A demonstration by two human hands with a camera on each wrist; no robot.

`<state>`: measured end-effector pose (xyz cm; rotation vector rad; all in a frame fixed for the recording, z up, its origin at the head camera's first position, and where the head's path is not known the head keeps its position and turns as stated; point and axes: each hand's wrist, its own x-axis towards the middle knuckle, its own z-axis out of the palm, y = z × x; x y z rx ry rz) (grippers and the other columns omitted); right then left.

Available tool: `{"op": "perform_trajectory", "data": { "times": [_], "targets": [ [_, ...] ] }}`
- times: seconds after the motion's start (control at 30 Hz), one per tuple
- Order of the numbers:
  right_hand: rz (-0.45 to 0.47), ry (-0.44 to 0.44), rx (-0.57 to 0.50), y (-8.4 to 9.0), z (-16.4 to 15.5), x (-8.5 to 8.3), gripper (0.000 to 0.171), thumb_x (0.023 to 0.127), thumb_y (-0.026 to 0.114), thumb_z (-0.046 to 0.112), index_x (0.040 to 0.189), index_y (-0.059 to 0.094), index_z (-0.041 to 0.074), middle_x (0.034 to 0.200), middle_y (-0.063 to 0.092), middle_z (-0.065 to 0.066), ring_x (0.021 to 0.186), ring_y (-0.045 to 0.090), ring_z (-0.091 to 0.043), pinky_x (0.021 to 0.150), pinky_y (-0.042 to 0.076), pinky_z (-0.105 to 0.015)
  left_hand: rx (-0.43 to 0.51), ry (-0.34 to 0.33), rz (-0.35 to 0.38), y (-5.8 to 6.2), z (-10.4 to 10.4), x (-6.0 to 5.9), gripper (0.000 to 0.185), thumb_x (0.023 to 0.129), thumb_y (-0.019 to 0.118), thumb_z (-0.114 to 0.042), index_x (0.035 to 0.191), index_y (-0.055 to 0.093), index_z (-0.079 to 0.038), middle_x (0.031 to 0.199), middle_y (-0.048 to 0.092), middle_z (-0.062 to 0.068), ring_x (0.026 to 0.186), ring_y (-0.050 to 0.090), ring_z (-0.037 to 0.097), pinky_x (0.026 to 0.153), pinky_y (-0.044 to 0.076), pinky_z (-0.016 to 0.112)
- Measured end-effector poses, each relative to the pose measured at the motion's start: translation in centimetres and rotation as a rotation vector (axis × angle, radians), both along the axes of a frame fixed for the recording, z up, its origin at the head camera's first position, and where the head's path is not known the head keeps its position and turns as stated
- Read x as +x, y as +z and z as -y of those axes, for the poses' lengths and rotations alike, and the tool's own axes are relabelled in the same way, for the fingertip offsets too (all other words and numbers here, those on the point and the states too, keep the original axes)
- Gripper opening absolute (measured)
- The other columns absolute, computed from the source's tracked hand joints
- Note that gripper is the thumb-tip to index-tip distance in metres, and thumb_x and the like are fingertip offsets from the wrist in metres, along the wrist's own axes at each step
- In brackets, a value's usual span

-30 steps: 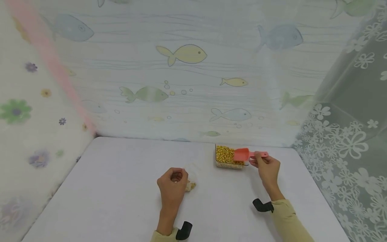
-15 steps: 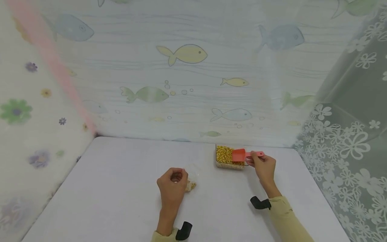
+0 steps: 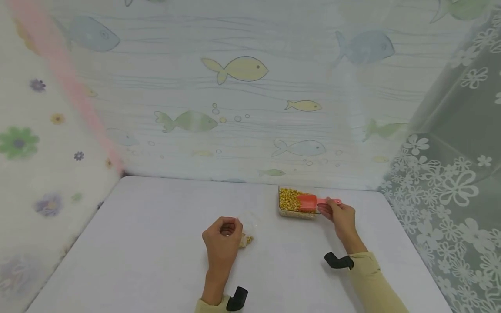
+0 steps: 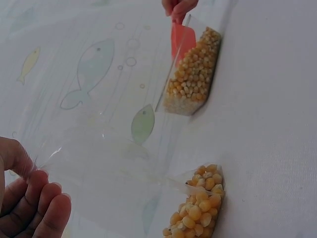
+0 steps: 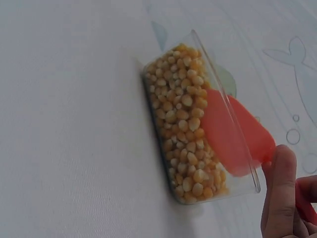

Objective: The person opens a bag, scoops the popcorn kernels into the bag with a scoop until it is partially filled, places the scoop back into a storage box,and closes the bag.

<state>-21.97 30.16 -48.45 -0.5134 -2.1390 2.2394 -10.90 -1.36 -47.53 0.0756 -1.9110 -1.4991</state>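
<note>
**Scoop dipped in corn box, bag held open at left**

While the red scoop (image 3: 307, 202) sits with its blade down among the corn kernels (image 5: 184, 130), its handle sticks out over the right rim of the clear box (image 3: 296, 213). Right hand (image 3: 341, 217) pinches that handle, fingers (image 5: 280, 198) curled round it, thumb along the near side. In the right wrist view the blade lies against the box's far wall, kernels heaped on the near side. Box stands on the white worktop (image 3: 148, 243), near the back right, close to the curtain.

Left hand (image 3: 223, 237) is well apart from the box, nearer the front centre of the worktop. It grips the mouth of a clear plastic bag (image 4: 114, 168), fingers (image 4: 37, 208) curled, film pinched between thumb and fingertips. A small heap of kernels sits in the bag's bottom (image 4: 200, 206), lying on the worktop just right of the hand. Bag and box not touching.

Both arms wear yellowish sleeves (image 3: 373, 282), a black strap-on camera mount (image 3: 337, 261) at each wrist.

Behind the worktop hangs a pale fish-print curtain (image 3: 235, 69). Left side is a flower-print sheet (image 3: 23, 143) with a pink strip. Right side is a sheer white-flower curtain (image 3: 450, 187).
</note>
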Motion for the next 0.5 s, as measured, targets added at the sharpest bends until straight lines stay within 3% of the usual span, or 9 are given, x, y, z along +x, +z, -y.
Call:
{"op": "perform_trajectory", "data": {
  "times": [0.1,0.3,0.5],
  "targets": [
    [0.026,0.017,-0.042,0.2,-0.1,0.1,0.04,0.106,0.055,0.021,0.128,0.053,-0.012,0.077,0.073,0.007,0.076,0.072,-0.002,0.078,0.058,-0.017,-0.004,0.003,-0.002,0.3,-0.1,0.1,0.015,0.081,0.074,0.01,0.075,0.072,-0.004,0.063,0.066,0.003,0.055,0.06,0.01,0.054,0.051,0.018],
    [0.051,0.036,-0.118,0.5,0.3,0.3,0.028,0.106,0.055,0.018,0.122,0.057,-0.005,0.077,0.073,0.007,0.078,0.072,-0.002,0.079,0.057,-0.016,-0.01,0.019,-0.013,2.5,-0.6,1.0,0.013,0.079,0.071,0.017,0.074,0.07,0.005,0.062,0.064,0.011,0.053,0.058,0.014,0.053,0.05,0.019],
    [0.093,0.04,-0.227,0.6,0.5,0.3,0.015,0.106,0.053,0.016,0.114,0.058,0.003,0.078,0.073,0.006,0.078,0.072,-0.002,0.079,0.057,-0.016,-0.003,0.025,0.01,1.0,-0.4,0.3,0.013,0.08,0.073,0.014,0.075,0.071,0.001,0.062,0.065,0.008,0.054,0.059,0.013,0.053,0.051,0.017]
  ]
}}
